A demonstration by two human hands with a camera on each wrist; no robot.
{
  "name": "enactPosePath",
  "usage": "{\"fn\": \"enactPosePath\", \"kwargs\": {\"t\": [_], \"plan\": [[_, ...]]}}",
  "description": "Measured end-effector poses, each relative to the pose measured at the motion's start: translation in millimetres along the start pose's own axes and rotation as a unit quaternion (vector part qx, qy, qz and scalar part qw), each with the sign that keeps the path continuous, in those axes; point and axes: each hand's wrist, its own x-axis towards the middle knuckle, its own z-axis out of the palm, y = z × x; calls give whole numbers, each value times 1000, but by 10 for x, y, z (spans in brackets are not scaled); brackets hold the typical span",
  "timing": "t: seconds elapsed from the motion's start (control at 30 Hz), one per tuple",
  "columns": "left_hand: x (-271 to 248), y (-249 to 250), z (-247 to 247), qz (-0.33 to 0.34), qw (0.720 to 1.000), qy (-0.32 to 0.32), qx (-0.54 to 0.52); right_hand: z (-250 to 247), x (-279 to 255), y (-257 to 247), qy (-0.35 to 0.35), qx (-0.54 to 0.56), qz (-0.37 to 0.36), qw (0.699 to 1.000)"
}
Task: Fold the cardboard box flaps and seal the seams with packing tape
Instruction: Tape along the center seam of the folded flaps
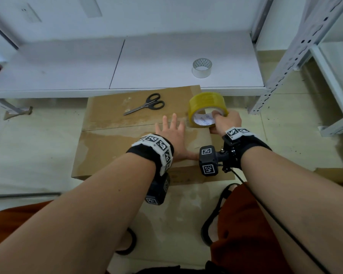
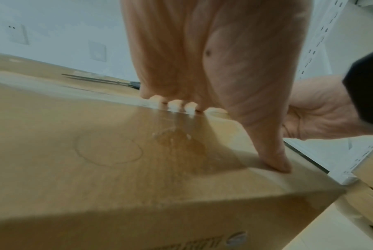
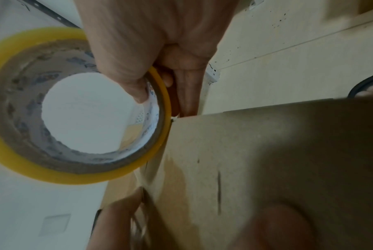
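A brown cardboard box [image 1: 111, 151] stands on the floor with its top flaps folded flat; glossy tape runs along the middle seam [image 1: 127, 126]. My left hand [image 1: 173, 133] lies flat on the box top with fingers spread, thumb pressing near the right edge [image 2: 275, 162]. My right hand [image 1: 224, 121] grips a yellow roll of packing tape [image 1: 206, 104] at the box's right edge, thumb inside the core [image 3: 136, 91], fingers outside. The roll [image 3: 59, 169] stands on edge against the box corner.
Black scissors [image 1: 147, 104] lie on the far flap of the box. A clear tape roll [image 1: 202, 67] sits on the low white shelf [image 1: 67, 68] behind. A metal shelf post [image 1: 281, 72] rises at the right. My knees and sandals are below, on the tiled floor.
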Motion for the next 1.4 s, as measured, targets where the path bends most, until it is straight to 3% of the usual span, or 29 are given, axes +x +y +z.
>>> {"fn": "enactPosePath", "kwargs": {"t": [0.13, 0.4, 0.73, 1.07, 1.27, 1.4], "plan": [[60, 117, -9, 30, 999, 42, -7, -37, 23, 20, -12, 20, 7, 1000], [117, 211, 64, 1, 1000, 25, 18, 3, 5, 143, -112, -31, 43, 992], [160, 300, 73, -41, 998, 14, 38, 48, 21, 35, -62, -27, -7, 998], [177, 392, 50, -73, 997, 22, 33, 27, -16, 19, -20, 22, 22, 999], [184, 323, 49, -54, 998, 9, 1, -69, 36, 46, -19, 139, 107, 984], [163, 350, 37, -57, 998, 15, -5, -81, 78, 79, -28, 159, 125, 979]]}}
